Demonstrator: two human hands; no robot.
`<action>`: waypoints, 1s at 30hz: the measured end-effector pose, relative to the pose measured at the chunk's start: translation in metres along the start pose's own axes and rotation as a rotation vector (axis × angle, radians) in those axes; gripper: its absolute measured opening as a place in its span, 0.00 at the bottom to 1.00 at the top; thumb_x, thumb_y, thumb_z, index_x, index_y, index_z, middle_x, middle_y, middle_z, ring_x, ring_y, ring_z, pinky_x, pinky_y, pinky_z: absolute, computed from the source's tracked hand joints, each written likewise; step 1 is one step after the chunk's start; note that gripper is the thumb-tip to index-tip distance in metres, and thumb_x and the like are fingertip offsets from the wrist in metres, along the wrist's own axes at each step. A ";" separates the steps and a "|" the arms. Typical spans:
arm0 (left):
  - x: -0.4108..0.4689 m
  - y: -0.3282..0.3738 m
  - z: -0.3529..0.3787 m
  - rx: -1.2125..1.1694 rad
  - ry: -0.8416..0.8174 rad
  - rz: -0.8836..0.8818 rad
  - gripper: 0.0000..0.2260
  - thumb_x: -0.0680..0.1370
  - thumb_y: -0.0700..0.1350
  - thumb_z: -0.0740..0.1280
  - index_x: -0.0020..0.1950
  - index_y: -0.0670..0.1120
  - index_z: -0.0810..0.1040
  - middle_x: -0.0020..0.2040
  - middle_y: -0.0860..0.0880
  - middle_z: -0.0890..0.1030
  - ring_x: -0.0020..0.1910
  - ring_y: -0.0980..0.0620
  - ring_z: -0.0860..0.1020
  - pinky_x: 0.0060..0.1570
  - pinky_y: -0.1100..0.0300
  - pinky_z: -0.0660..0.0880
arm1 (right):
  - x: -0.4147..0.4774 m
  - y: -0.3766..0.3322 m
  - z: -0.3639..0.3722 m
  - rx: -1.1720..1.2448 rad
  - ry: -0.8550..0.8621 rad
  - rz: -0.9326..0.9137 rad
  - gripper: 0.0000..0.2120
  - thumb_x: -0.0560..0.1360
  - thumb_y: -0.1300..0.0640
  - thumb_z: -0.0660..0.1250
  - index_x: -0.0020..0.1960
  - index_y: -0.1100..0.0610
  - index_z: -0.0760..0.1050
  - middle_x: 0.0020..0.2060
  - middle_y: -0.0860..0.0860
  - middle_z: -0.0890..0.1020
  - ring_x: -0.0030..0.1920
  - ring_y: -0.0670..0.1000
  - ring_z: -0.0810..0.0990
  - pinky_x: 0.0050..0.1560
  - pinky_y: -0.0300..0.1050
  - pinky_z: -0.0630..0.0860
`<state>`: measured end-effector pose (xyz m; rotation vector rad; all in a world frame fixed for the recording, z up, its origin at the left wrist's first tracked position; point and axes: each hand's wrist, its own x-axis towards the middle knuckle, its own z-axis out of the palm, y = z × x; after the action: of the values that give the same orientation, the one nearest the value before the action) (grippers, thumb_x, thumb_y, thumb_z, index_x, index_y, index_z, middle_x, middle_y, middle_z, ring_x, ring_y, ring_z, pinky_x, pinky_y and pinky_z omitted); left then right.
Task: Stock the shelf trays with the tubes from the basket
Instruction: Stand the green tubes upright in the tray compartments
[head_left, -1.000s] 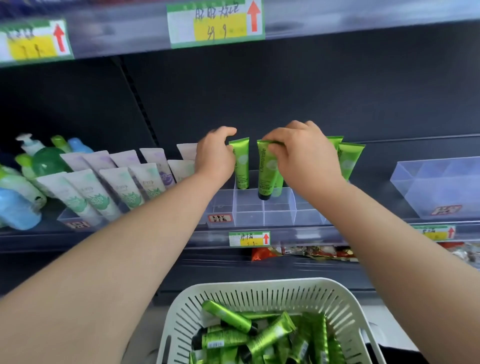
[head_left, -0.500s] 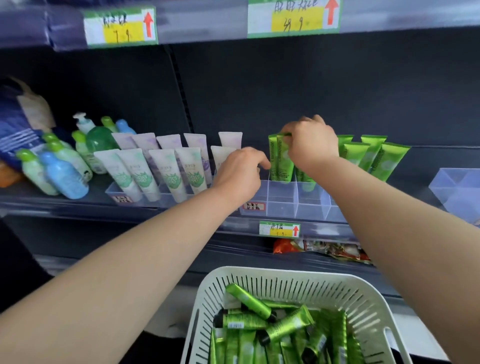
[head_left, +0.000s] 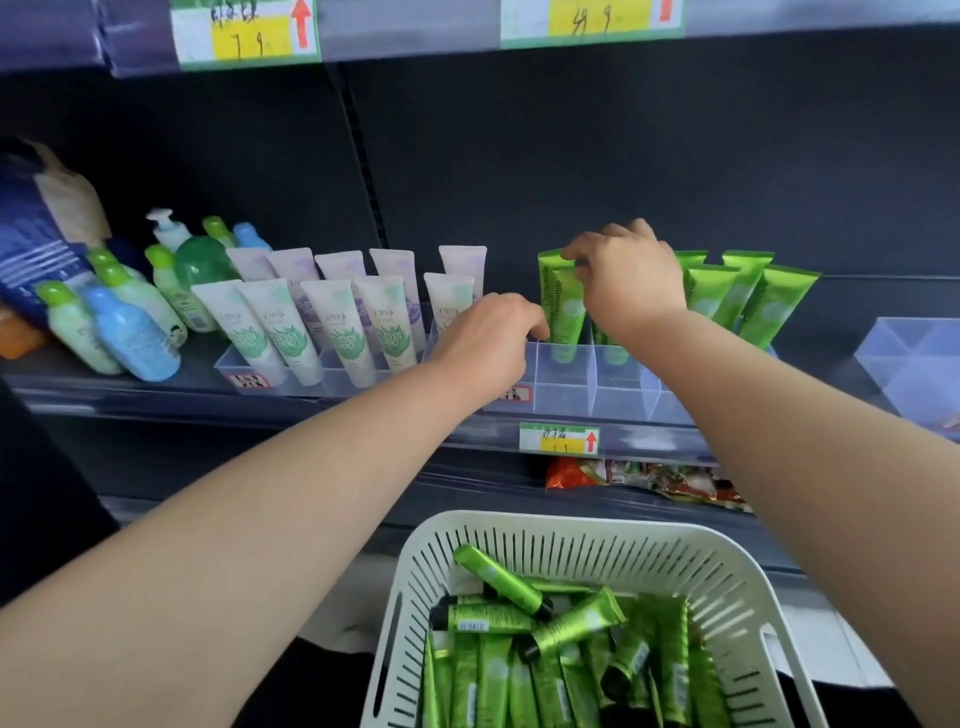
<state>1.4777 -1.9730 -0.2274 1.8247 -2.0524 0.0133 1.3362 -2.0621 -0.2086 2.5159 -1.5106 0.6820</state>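
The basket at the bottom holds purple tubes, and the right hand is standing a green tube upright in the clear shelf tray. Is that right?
Not quite. The head view shows the basket holds green tubes, not purple. The rest stands: the right hand holds a green tube upright in the clear shelf tray.

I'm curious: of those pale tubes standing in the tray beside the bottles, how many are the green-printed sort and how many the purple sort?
Green-printed pale tubes, front row: 5
Purple-printed pale tubes, back row: 5
Total: 10
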 end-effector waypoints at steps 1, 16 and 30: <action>-0.001 0.001 0.000 -0.001 -0.007 -0.001 0.15 0.75 0.31 0.64 0.55 0.47 0.81 0.56 0.49 0.79 0.54 0.48 0.76 0.50 0.51 0.76 | -0.005 0.000 -0.002 0.002 0.021 -0.009 0.16 0.76 0.61 0.62 0.61 0.51 0.76 0.55 0.53 0.78 0.58 0.59 0.70 0.47 0.49 0.65; -0.082 0.027 0.068 -0.157 -0.135 -0.078 0.13 0.78 0.36 0.63 0.54 0.50 0.83 0.55 0.50 0.83 0.55 0.46 0.78 0.53 0.50 0.75 | -0.181 0.012 0.025 0.083 -0.178 -0.010 0.11 0.75 0.59 0.62 0.55 0.50 0.78 0.50 0.51 0.79 0.53 0.56 0.73 0.44 0.49 0.68; -0.154 0.031 0.167 -0.017 -0.719 -0.255 0.15 0.76 0.33 0.65 0.58 0.47 0.81 0.56 0.48 0.80 0.55 0.47 0.78 0.57 0.53 0.76 | -0.295 0.052 0.098 -0.039 -0.887 0.247 0.25 0.71 0.69 0.60 0.67 0.56 0.68 0.59 0.55 0.74 0.58 0.56 0.75 0.54 0.51 0.76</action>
<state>1.4122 -1.8654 -0.4187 2.2878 -2.1954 -0.8377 1.2044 -1.8829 -0.4324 2.7602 -2.0444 -0.5507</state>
